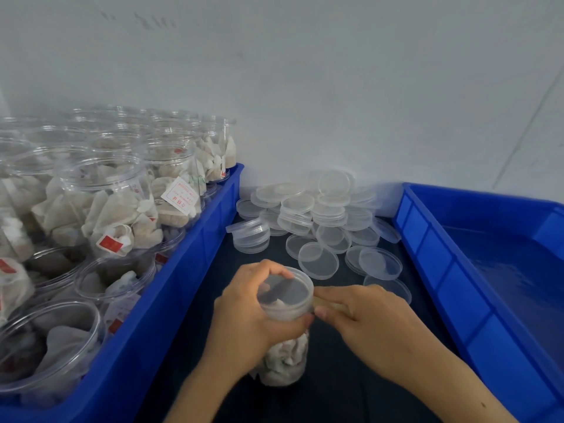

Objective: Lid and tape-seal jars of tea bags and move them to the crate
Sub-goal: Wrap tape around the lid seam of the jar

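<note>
— Our left hand [256, 309] is wrapped round the lidded jar [285, 328] on the dark table [189, 337]; our right hand [366, 319] pinches what looks like tape [328, 304] against the lid [287, 290].

— If we tug unevenly, the tape may crease or miss the seam. The empty crate [476, 288] waits just beside us on the right.

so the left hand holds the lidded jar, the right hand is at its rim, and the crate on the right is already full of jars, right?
Not quite. The head view shows the right crate holds no jars; the open jars fill the left crate. The rest stands: left hand holds the lidded jar, right hand at its rim.
</note>
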Available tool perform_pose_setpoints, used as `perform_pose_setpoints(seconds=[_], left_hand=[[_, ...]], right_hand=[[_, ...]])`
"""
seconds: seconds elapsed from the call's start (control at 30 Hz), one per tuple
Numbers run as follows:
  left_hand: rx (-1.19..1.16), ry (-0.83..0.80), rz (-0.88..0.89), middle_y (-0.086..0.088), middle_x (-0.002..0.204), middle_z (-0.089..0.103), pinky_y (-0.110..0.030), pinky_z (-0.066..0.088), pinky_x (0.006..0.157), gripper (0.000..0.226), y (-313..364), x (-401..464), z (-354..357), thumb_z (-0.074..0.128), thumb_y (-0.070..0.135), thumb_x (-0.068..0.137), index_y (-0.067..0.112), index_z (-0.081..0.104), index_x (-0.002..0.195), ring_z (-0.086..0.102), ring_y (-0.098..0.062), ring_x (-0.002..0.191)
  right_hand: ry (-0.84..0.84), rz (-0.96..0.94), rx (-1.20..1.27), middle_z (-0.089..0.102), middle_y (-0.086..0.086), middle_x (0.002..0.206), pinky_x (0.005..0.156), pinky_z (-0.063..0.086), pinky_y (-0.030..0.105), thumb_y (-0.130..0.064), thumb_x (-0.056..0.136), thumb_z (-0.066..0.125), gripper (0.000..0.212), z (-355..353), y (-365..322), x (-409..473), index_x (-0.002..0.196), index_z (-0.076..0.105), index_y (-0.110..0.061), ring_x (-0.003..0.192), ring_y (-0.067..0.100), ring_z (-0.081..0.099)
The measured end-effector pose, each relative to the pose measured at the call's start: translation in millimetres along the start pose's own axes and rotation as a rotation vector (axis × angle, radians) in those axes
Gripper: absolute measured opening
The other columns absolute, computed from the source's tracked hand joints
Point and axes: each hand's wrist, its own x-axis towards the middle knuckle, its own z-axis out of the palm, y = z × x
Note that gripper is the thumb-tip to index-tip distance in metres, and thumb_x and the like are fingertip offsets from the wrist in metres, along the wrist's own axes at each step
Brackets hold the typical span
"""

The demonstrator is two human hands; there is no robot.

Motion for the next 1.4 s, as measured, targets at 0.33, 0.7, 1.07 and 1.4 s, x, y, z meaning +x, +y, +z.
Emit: perform_pose_setpoints(seconds=[0.33, 0.7, 1.07, 1.4], left_hand=[[-0.385, -0.347, -0.004, 0.003, 0.114, 0.067, -0.029, 0.055, 0.083, 0.053, -29, 34, -26, 0.09, 0.03, 0.053, 0.031, 0.061, 0.098, 0.067, -0.016, 0.103], [-0.768, -0.605, 0.023, -0.01, 0.132, 0.058, -0.038, 0.05, 0.097, 0.065, -47, 52, -15, 0.091, 0.036, 0.06, 0.029, 0.053, 0.112, 0.057, -0.032, 0.12], [-0.879, -0.55, -0.035, -0.029, 0.135, 0.048, -0.053, 0.044, 0.103, 0.084, -55, 48, -8, 0.093, 0.039, 0.055, 0.017, 0.047, 0.121, 0.053, -0.039, 0.121], [-0.777, -0.488, -0.05, -0.016, 0.13, 0.057, -0.052, 0.049, 0.1, 0.074, -50, 47, -7, 0.091, 0.038, 0.056, 0.023, 0.053, 0.118, 0.056, -0.039, 0.12]], right_hand=[[0.014, 0.028, 0.001, 0.067, -0.002, 0.114, 0.09, 0.05, 0.033, -0.045, 0.101, 0.039, 0.036, -3, -5, 15, 0.119, 0.057, -0.019, 0.104, 0.015, 0.061], [0.04, 0.025, 0.07, 0.066, -0.012, 0.116, 0.093, 0.05, 0.032, -0.048, 0.099, 0.043, 0.034, -2, -2, 19, 0.123, 0.057, -0.029, 0.107, 0.008, 0.06], [0.119, -0.032, 0.292, 0.069, -0.021, 0.111, 0.091, 0.054, 0.03, -0.036, 0.1, 0.048, 0.048, 9, -1, 19, 0.101, 0.038, -0.082, 0.102, 0.005, 0.064], [0.159, -0.03, 0.255, 0.061, -0.035, 0.074, 0.063, 0.045, 0.009, -0.025, 0.099, 0.052, 0.044, 5, 6, 14, 0.113, 0.052, -0.066, 0.073, -0.01, 0.059]])
